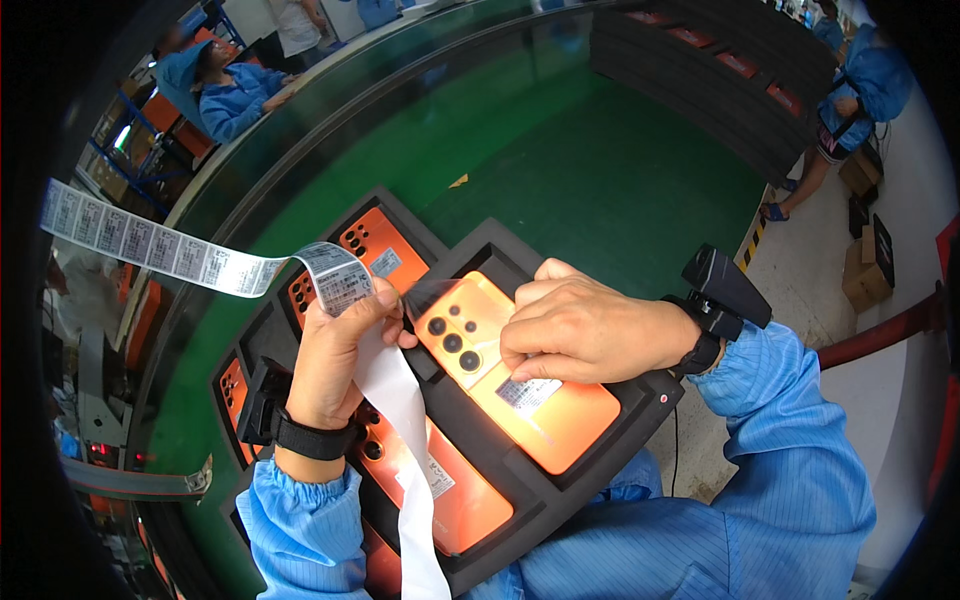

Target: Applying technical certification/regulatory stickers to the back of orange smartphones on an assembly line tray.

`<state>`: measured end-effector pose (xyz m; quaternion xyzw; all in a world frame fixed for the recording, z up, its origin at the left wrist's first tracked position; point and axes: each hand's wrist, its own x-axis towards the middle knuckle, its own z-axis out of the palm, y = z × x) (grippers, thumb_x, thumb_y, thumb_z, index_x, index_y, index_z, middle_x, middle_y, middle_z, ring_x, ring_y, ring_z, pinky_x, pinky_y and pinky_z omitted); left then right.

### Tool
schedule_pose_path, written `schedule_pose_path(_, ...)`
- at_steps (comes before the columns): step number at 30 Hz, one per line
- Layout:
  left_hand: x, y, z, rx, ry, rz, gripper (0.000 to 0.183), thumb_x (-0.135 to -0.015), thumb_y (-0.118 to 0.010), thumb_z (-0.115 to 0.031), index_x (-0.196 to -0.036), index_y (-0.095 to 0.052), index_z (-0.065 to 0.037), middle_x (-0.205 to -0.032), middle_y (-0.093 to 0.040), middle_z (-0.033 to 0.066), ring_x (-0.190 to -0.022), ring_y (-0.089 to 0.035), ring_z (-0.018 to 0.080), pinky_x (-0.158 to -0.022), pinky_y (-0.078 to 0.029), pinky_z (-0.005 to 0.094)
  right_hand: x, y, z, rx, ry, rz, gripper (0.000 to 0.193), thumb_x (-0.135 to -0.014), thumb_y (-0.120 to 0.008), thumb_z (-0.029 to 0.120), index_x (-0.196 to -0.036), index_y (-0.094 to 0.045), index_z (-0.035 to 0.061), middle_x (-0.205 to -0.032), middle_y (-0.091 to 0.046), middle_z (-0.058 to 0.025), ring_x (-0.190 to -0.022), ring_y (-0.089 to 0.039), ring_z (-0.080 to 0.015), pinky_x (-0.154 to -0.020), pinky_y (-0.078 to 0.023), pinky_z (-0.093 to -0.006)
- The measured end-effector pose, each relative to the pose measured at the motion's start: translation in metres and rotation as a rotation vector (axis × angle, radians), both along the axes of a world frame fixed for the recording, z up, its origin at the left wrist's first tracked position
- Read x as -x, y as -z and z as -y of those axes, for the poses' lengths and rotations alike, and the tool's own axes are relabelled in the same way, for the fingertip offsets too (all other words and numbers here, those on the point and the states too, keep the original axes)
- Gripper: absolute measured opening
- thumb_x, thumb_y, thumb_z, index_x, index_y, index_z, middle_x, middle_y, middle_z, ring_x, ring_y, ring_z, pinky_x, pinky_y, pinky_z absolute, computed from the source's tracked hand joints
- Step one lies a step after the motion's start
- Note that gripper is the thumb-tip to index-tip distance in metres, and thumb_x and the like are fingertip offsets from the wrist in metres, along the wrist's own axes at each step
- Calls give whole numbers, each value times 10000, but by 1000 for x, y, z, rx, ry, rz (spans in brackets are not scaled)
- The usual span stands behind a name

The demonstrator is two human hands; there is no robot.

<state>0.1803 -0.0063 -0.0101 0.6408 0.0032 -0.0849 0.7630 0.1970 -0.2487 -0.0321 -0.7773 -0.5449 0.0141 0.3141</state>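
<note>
A strip of printed silver labels (215, 268) is pinched between the thumb and fingers of my left hand (350, 345). Its white backing (392, 385) hangs down past my wrist. Fingers curled and closed, my right hand (590, 325) rests on an orange phone (565, 425) lying back up in a black foam tray (640, 400). The thumb touches the upper edge of a label (528, 392) on that phone; some fingertips are hidden. Clear film (432, 292) shows at the phone's top corner. Beside it, partly behind the backing, lies another labelled orange phone (475, 500).
More orange phones sit in foam slots, including a labelled one (385, 245) beyond my left hand. Underneath runs a green conveyor belt (560, 180). Stacked black trays (710, 80) stand far right. People in blue workwear are at the far left (235, 105) and far right (870, 85).
</note>
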Motion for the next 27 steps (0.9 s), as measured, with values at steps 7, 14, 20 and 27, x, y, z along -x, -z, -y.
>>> schedule_pose_path(7,-2,0,-2,-6,23,-6,54,-825,-567,-89,-828,-550,-38,-728,-503,24,-622,-494,107,-623,-508,286,0,1,1,-24,5,14,128,-837,-570,213,-742,-548,129,-690,-557,8,-730,-528,-181,-754,-329,-349)
schedule_pose_path(14,1,-3,3,-4,-10,1,111,-802,-609,-121,-823,-550,-29,-700,-504,37,-583,-479,106,-594,-473,283,2,1,1,-17,5,56,125,-830,-587,206,-742,-543,130,-692,-547,7,-747,-525,-176,-749,-334,-344)
schedule_pose_path(20,0,-2,0,6,4,9,70,-834,-560,-92,-798,-555,-33,-673,-494,23,-606,-496,103,-626,-507,277,8,0,-1,6,19,194,132,-831,-620,242,-783,-585,124,-694,-523,14,-706,-501,-160,-743,-349,-326)
schedule_pose_path(27,-1,3,-2,41,15,18,70,-817,-569,-71,-795,-558,-5,-699,-524,45,-603,-519,118,-595,-490,266,16,-16,-15,259,189,627,370,-754,-637,404,-997,-583,131,-899,-517,-38,-854,-478,-194,-754,-355,-354)
